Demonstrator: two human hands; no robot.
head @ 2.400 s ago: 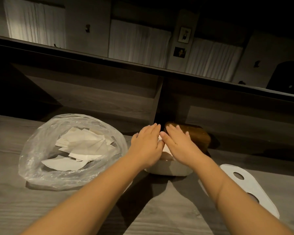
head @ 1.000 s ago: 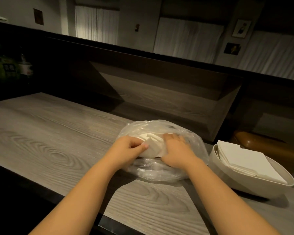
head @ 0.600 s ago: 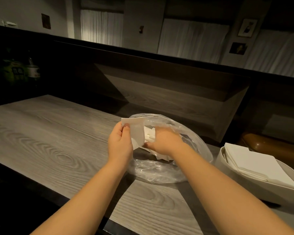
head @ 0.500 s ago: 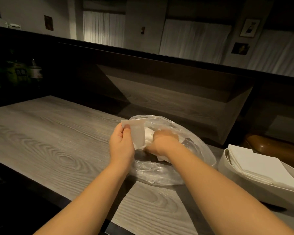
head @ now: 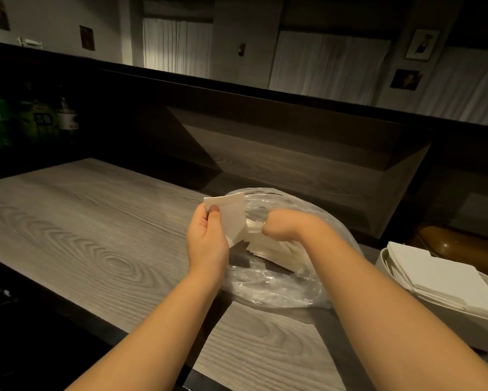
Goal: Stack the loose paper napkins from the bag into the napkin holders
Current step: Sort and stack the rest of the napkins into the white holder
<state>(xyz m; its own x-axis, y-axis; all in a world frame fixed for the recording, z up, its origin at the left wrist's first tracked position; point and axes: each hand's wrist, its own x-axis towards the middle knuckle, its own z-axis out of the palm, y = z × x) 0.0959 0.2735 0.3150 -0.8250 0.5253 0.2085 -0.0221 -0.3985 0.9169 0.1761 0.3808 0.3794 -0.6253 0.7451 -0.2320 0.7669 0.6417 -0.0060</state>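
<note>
A clear plastic bag (head: 268,289) lies on the grey wooden counter (head: 76,221) with loose white napkins (head: 268,251) inside. My left hand (head: 207,241) holds a white napkin (head: 233,218) upright at the bag's mouth, thumb and fingers pinching its top left corner. My right hand (head: 286,228) reaches into the bag with curled fingers pinching the edge of another napkin. A white napkin holder (head: 448,323) stands at the right with a stack of napkins (head: 434,275) in it.
A brown rounded object (head: 462,246) sits behind the white holder. Dark bottles (head: 65,119) stand at the far left behind the counter. A dark raised ledge runs along the back. The counter's front edge (head: 68,303) drops off at the lower left.
My hands left the holder's stack and went to the bag. My left hand lifted one napkin out and holds it up; my right hand dug deeper into the bag.
</note>
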